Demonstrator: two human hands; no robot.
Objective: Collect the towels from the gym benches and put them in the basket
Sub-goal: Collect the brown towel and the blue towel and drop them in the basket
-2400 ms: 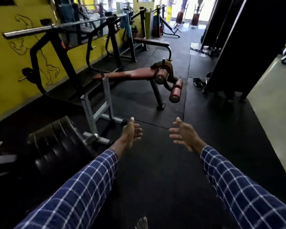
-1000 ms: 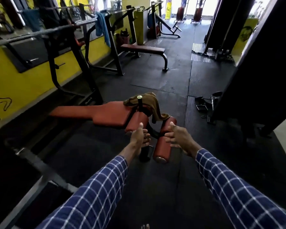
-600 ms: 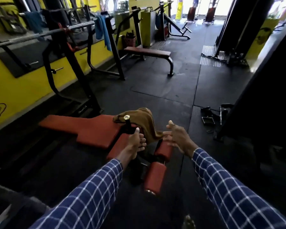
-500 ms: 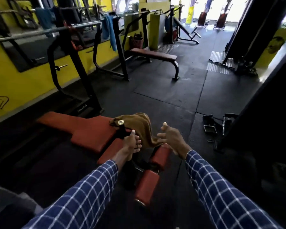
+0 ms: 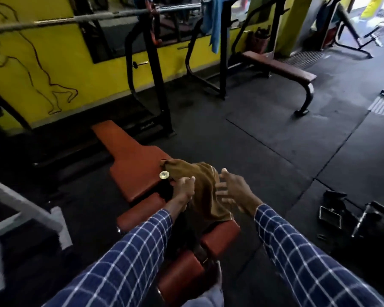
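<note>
Hands at brown towel (image 5: 203, 187) on red bench (image 5: 133, 165).
Left hand (image 5: 184, 188) fingers pinching its edge; right hand (image 5: 235, 192) spread, empty, beside it.

Brown towel (image 5: 203, 185) under my left hand (image 5: 185, 189) is soft matt cloth, wrinkled, faint pale stripes near my right hand (image 5: 235, 191). Bench pad (image 5: 131, 156) beyond my left hand looks like smooth orange-red vinyl, slight sheen; roller pads (image 5: 180, 278) below my wrists the same. Brass-looking shiny metal cap (image 5: 164, 175) just left of my left fingers. Floor (image 5: 264, 140) past my right hand is dark matt rubber matting, grainy. My sleeves (image 5: 129, 258): woven checked cloth.
</note>
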